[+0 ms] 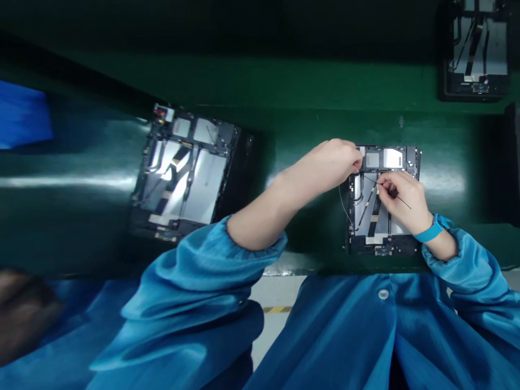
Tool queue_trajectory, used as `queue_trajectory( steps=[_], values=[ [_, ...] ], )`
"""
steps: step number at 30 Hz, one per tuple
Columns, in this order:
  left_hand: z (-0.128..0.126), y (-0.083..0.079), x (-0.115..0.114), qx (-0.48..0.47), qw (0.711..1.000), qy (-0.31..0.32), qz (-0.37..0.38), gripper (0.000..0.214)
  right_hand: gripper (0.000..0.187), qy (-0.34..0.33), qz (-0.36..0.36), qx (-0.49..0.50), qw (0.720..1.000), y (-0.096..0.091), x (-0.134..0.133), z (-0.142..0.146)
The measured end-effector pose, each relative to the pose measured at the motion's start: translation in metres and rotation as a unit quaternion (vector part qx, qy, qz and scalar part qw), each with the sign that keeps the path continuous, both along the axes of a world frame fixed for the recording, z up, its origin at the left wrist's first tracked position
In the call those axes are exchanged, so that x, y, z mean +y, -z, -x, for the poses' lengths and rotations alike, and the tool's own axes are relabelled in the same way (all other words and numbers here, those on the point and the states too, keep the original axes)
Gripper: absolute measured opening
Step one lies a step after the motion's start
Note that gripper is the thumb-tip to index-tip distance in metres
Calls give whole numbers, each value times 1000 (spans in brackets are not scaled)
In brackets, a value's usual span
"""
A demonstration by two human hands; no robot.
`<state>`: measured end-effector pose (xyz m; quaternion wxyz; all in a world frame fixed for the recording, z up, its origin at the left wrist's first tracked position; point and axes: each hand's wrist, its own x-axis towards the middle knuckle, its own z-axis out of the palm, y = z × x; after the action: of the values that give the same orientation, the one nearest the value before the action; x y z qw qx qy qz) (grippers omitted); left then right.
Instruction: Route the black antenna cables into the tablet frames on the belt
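From the head view I look down on a green conveyor belt (309, 92), with the work at about 3 o'clock from the centre of my feed. A dark tablet chassis (384, 250) lies flat there, nearly square to the wearer, its foil-covered panels facing up.

The left hand (337, 165) sits at the chassis's 10 o'clock corner, its fingers curled closed at the frame edge. A thin black wire (369, 177) runs out from them, but I can't tell exactly what they're pinching. The right hand (400, 200) is over the chassis, thumb and forefinger closed on that wire, with a free tail trailing toward 4 o'clock. I read this two-handed hold as keeping the wire taut and lifted off the panels.

A paler thin wire (343, 206) loops out past the chassis's 9 o'clock edge, apparently hanging clear of the hands. A blue wrist strap (433, 230) circles the right wrist, and the blue smock sleeve (255, 244) is gathered back from the left forearm, likely to keep the cuff off the work.

A second chassis (182, 173) lies at 9 o'clock, skewed on the belt, and a third chassis (477, 49) sits near 1 o'clock. Both stand well apart from the hands, giving each unit its own room.
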<state>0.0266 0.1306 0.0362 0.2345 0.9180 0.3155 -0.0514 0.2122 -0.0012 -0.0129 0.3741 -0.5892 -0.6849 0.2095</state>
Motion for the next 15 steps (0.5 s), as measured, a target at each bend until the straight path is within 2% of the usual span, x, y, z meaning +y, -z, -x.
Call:
queue_trajectory(
  steps=[4,7,11,13,15],
  values=[
    [-2,7,15,22,999,35,18,25,15,-2,22,-2,1000,3,1,2],
    [1,10,17,9,999,30,35,21,15,-6,17,15,1000,2,0,2],
    [3,6,8,23,999,22,-11,25,12,-25,10,44,999,-8,-7,-10],
    [2,1,-1,27,999,9,-26,24,8,8,29,57,998,-10,-9,-21],
    [0,-3,-13,7,998,-36,-44,20,6,55,41,62,996,-10,-8,-32]
  ],
)
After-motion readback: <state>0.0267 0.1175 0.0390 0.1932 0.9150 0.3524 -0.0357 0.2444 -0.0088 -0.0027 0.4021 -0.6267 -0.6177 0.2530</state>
